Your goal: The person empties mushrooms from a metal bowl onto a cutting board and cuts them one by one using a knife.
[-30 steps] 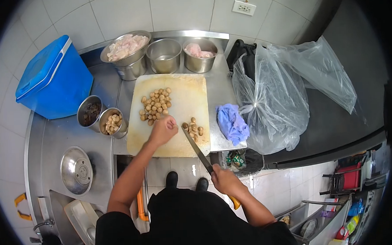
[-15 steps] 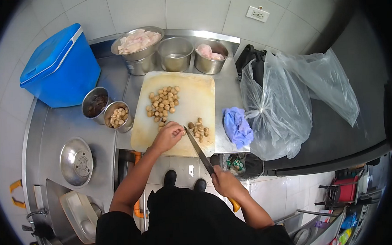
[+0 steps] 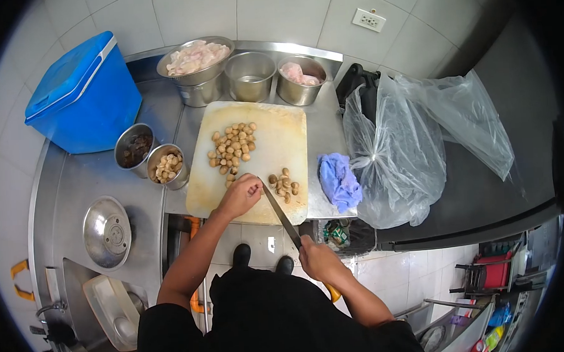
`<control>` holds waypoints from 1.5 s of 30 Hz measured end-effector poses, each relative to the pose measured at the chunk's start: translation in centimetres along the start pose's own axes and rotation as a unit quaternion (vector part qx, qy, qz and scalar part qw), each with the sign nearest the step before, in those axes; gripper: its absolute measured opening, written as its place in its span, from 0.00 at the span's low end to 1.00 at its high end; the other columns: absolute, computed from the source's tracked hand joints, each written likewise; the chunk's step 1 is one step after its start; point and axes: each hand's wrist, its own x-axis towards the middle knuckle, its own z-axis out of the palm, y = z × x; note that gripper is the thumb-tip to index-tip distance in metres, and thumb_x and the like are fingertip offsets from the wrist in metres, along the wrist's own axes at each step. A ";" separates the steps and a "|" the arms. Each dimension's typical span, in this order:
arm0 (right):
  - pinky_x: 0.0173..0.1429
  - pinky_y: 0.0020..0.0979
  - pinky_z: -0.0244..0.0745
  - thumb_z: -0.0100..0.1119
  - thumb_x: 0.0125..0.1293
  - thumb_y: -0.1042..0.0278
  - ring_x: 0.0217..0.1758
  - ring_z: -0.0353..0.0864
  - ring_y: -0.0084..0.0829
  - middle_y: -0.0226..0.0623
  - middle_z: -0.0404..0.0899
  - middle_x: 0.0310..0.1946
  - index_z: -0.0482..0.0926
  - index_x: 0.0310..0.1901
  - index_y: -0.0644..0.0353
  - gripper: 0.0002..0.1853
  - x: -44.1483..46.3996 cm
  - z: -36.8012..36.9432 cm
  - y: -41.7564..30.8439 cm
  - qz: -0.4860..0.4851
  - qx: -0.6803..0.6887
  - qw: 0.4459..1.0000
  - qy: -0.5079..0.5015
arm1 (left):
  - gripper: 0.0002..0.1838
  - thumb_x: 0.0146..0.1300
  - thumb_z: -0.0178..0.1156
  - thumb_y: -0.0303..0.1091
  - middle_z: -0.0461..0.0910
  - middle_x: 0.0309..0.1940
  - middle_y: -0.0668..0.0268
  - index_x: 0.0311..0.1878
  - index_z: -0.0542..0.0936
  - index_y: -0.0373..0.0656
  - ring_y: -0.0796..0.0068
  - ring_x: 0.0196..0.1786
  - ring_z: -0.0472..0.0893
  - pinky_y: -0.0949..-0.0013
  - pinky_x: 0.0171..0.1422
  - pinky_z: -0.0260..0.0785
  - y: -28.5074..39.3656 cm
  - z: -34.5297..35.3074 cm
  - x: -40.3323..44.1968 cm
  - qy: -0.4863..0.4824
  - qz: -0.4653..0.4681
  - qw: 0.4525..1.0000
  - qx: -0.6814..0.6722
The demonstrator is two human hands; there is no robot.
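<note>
My right hand (image 3: pixel 317 259) is wrapped around a long knife (image 3: pixel 280 215), its blade slanting up and left over the near part of the cutting board (image 3: pixel 201 195). The yellow handle end (image 3: pixel 333 292) shows below my wrist. My left hand (image 3: pixel 241 196) is closed in a pinch beside the knife tip. What sits between its fingers is mostly hidden, possibly a mushroom. Beyond that hand lies a pile of small round tan mushrooms (image 3: pixel 233 146). A smaller group of mushrooms (image 3: pixel 285 184), some darker, rests right of the blade.
Left of the board stand a pot of mushroom pieces (image 3: pixel 167 166) and a pot of dark contents (image 3: pixel 136 148). Raw meat (image 3: pixel 199 57) fills a bowl behind. A purple cloth (image 3: pixel 339 182), plastic bags (image 3: pixel 407 151), blue cooler (image 3: pixel 83 100) and metal bowl (image 3: pixel 107 233) surround the area.
The view has shifted slightly. The knife tip has stayed close to my left fingers, and the pale piece seen at those fingertips before is now less visible.
</note>
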 end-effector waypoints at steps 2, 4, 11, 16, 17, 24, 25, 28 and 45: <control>0.44 0.61 0.76 0.51 0.71 0.69 0.35 0.82 0.69 0.68 0.80 0.28 0.68 0.45 0.71 0.11 0.7 0.3 0.0 -0.005 0.008 1.000 0.001 | 0.05 0.63 0.64 0.21 0.78 0.40 0.61 0.41 0.80 0.35 0.72 0.35 0.81 0.70 0.42 0.76 -0.2 0.2 0.0 0.012 -0.005 1.000 -0.008; 0.45 0.61 0.76 0.51 0.71 0.69 0.36 0.82 0.68 0.69 0.80 0.28 0.68 0.45 0.72 0.12 0.9 0.6 0.1 0.002 -0.005 1.000 -0.006 | 0.04 0.64 0.64 0.22 0.78 0.40 0.60 0.41 0.80 0.35 0.72 0.35 0.81 0.70 0.42 0.77 -0.3 0.2 -0.1 0.013 -0.002 1.000 -0.013; 0.46 0.60 0.77 0.51 0.71 0.69 0.37 0.83 0.68 0.69 0.80 0.28 0.68 0.44 0.73 0.12 -2.1 -0.4 0.0 0.018 -0.044 0.997 -0.068 | 0.04 0.66 0.64 0.24 0.79 0.41 0.60 0.41 0.80 0.35 0.71 0.35 0.82 0.70 0.43 0.77 -0.7 0.2 -0.5 0.016 -0.004 1.000 -0.010; 0.45 0.61 0.75 0.51 0.72 0.69 0.37 0.81 0.69 0.69 0.80 0.28 0.68 0.45 0.70 0.11 -3.2 -1.2 0.0 0.033 -0.004 0.999 -0.010 | 0.05 0.65 0.62 0.22 0.80 0.41 0.61 0.43 0.81 0.36 0.69 0.37 0.82 0.68 0.42 0.76 0.5 -1.9 -0.8 0.108 -0.028 0.994 0.017; 0.45 0.62 0.74 0.51 0.72 0.69 0.37 0.81 0.70 0.68 0.80 0.28 0.68 0.45 0.69 0.10 -3.1 -1.1 0.4 0.029 0.013 0.999 0.013 | 0.06 0.64 0.61 0.21 0.80 0.41 0.61 0.44 0.81 0.37 0.68 0.39 0.82 0.67 0.42 0.76 0.5 -3.0 -0.9 0.147 -0.050 0.987 0.044; 0.46 0.62 0.73 0.52 0.72 0.68 0.38 0.80 0.69 0.68 0.79 0.28 0.68 0.46 0.67 0.10 -2.2 -0.6 0.1 -0.014 0.034 0.998 -0.046 | 0.10 0.62 0.65 0.25 0.80 0.47 0.59 0.47 0.83 0.40 0.61 0.50 0.81 0.63 0.54 0.75 -0.6 -5.9 -2.3 0.080 -0.003 0.980 0.181; 0.47 0.62 0.73 0.52 0.72 0.68 0.38 0.80 0.69 0.68 0.79 0.29 0.69 0.46 0.67 0.11 -2.0 -0.2 0.3 -0.022 0.033 0.998 -0.050 | 0.10 0.62 0.65 0.25 0.80 0.47 0.59 0.47 0.83 0.40 0.61 0.50 0.81 0.63 0.54 0.75 -0.6 -5.6 -2.4 0.080 -0.003 0.980 0.181; 0.45 0.62 0.73 0.51 0.72 0.67 0.37 0.80 0.70 0.68 0.79 0.28 0.69 0.46 0.68 0.11 -1.7 0.5 0.5 -0.025 0.022 0.999 -0.040 | 0.11 0.59 0.65 0.25 0.77 0.50 0.59 0.46 0.83 0.39 0.55 0.55 0.78 0.57 0.58 0.74 -0.4 -4.8 -2.3 0.062 -0.038 0.982 0.176; 0.46 0.63 0.72 0.51 0.74 0.65 0.38 0.79 0.71 0.69 0.79 0.30 0.69 0.46 0.65 0.11 -0.8 1.2 2.1 0.028 0.028 0.999 0.015 | 0.13 0.63 0.66 0.26 0.79 0.47 0.55 0.50 0.79 0.39 0.52 0.47 0.81 0.60 0.52 0.75 1.2 0.9 -1.2 0.013 -0.035 0.997 0.064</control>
